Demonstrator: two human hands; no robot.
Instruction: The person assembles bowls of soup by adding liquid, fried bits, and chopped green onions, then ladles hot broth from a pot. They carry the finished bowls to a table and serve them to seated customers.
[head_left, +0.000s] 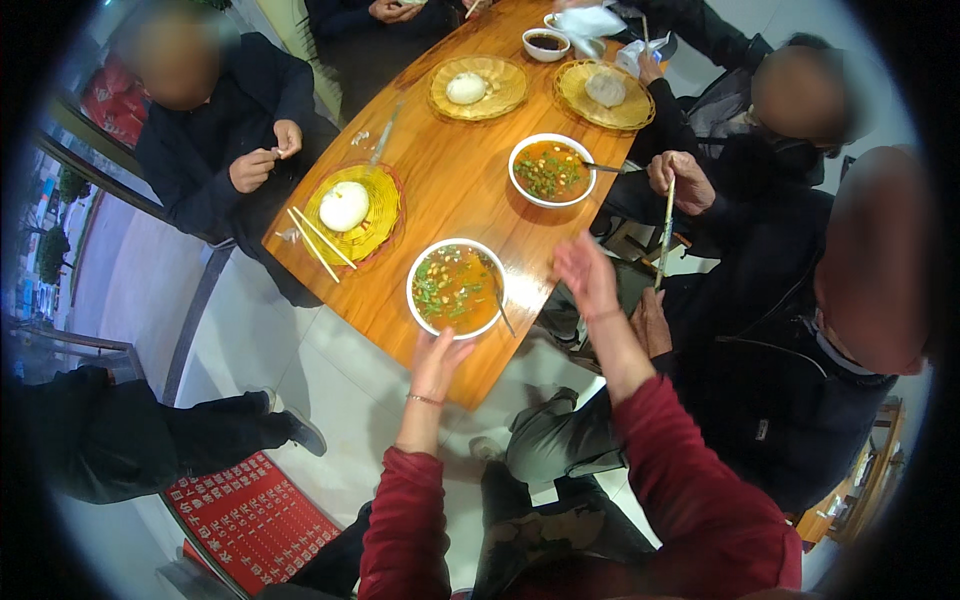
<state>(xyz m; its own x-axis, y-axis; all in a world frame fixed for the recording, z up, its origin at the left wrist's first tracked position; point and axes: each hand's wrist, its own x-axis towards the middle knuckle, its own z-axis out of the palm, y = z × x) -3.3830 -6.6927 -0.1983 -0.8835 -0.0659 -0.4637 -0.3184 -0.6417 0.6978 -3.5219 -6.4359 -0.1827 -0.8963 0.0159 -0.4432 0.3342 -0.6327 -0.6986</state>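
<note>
My left hand (437, 365), fingers spread, is at the near rim of a white bowl of orange-red soup (456, 289) topped with peanuts and chopped greens; whether it touches the rim I cannot tell. A spoon (502, 306) leans in this bowl. My right hand (586, 274), slightly blurred and empty, is held by the table's right edge, apart from the bowl. Beyond it stands a second white soup bowl (551, 171) with a spoon in it. To the left, a white bun (344, 206) lies on a yellow woven plate (384, 225), with a pair of chopsticks (322, 244) across its near side.
Two more woven plates with buns (465, 88) (606, 90) and a small bowl of dark sauce (546, 43) occupy the wooden table's (442, 199) far part. Seated people line both sides; one at right holds chopsticks (666, 232). Another person's legs (225, 424) are at lower left, beside a red printed board (255, 517).
</note>
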